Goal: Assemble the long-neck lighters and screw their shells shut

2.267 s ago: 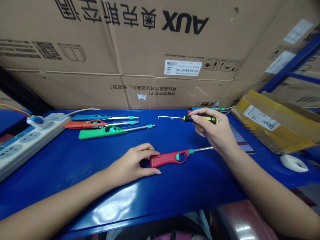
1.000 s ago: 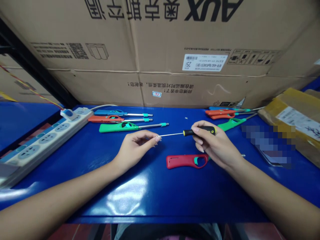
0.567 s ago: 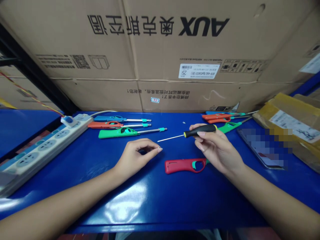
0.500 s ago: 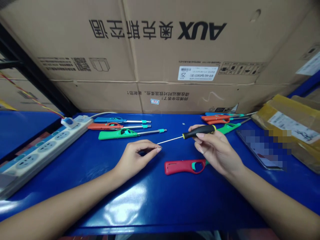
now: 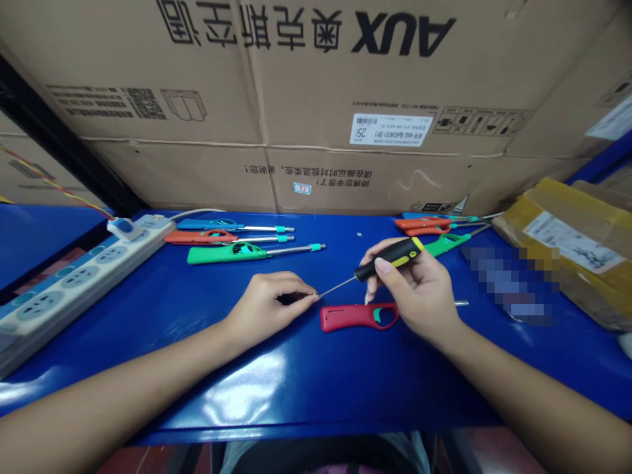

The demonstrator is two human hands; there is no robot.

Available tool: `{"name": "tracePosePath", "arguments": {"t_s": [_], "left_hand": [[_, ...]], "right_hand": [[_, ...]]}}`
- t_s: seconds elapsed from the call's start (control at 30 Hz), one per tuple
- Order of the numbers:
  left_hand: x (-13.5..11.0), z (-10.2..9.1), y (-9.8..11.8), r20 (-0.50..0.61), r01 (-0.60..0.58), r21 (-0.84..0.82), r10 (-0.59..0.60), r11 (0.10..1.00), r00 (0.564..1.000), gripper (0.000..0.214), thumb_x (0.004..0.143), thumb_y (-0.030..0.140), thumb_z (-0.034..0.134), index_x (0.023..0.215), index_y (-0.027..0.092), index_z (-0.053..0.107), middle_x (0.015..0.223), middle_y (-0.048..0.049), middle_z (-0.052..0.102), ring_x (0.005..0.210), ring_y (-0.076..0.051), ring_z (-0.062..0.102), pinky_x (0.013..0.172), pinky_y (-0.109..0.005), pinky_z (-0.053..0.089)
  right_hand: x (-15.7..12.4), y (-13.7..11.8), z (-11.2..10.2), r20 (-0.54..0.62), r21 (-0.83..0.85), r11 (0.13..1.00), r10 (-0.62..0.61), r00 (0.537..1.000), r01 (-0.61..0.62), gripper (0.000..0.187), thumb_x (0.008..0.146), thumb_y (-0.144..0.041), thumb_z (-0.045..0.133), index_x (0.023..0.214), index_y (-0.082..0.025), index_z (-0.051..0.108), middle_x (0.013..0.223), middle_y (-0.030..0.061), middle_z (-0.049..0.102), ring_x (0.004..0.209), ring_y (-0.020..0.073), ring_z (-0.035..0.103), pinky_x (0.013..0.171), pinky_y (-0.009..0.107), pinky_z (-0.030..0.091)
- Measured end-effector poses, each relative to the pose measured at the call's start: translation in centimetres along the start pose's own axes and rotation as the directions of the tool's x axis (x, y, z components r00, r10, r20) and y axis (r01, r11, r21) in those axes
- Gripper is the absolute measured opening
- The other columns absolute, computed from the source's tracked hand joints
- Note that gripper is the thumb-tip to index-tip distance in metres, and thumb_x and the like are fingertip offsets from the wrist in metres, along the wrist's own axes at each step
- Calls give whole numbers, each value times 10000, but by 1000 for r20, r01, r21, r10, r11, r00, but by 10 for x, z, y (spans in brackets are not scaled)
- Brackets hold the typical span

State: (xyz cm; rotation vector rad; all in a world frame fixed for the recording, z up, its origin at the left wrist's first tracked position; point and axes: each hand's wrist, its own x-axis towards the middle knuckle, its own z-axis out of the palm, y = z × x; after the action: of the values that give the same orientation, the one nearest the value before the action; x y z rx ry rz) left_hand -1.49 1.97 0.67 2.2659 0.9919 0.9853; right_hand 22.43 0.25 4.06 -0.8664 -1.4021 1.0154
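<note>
My right hand (image 5: 428, 289) is closed around the black and yellow handle of a screwdriver (image 5: 378, 262), whose thin shaft slants down to the left. The screwdriver's tip meets the fingertips of my left hand (image 5: 269, 303), where thumb and forefinger pinch a tiny shiny piece, too small to name. Just below the shaft, a red gas lighter (image 5: 348, 317) lies flat on the blue table (image 5: 316, 382). Its trigger shows teal, and my right hand hides part of its barrel; the metal end comes out on the far side.
Blue (image 5: 205, 225), orange (image 5: 197, 237) and green (image 5: 222, 254) lighters lie at the back left, beside a power strip (image 5: 99, 266). More lighters (image 5: 422, 225) sit at the back right, near a taped parcel (image 5: 573, 230). Tiny silvery bits (image 5: 359, 234) lie between. A large carton (image 5: 306, 85) stands behind.
The view has tipped downward. My right hand has lowered and tilted the screwdriver more steeply, bringing its tip against my left fingertips. My left hand keeps its pinch.
</note>
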Motion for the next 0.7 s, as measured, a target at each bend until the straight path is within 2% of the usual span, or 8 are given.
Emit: {"name": "tracePosePath", "arguments": {"t_s": [0.1, 0.53, 0.7], "left_hand": [[0, 1, 0, 5, 0, -3, 0, 1000, 1000, 134, 911, 273, 686, 903, 192, 792, 865, -50, 783, 756, -163, 723, 714, -269, 584], [-1, 3, 1, 26, 10, -8, -10, 1000, 1000, 135, 911, 283, 687, 910, 205, 797, 864, -44, 782, 751, -162, 725, 698, -264, 574], [-2, 4, 0, 40, -14, 11, 14, 1000, 999, 129, 911, 254, 683, 884, 193, 793, 824, -42, 776, 722, -156, 714, 669, -256, 559]], "right_hand": [[-2, 1, 1, 14, -11, 1000, 9, 1000, -9, 174, 915, -369, 685, 973, -219, 619, 776, -5, 660, 587, 120, 645, 613, 293, 609], [1, 2, 0, 69, -22, 1000, 12, 998, -11, 232, 902, -412, 692, 981, -219, 589, 852, 18, 667, 599, 121, 645, 627, 299, 616], [-2, 3, -3, 169, -20, 1000, 13, 986, -10, 171, 943, -346, 646, 1042, -226, 576, 950, 31, 652, 656, 115, 654, 655, 285, 615]]}}
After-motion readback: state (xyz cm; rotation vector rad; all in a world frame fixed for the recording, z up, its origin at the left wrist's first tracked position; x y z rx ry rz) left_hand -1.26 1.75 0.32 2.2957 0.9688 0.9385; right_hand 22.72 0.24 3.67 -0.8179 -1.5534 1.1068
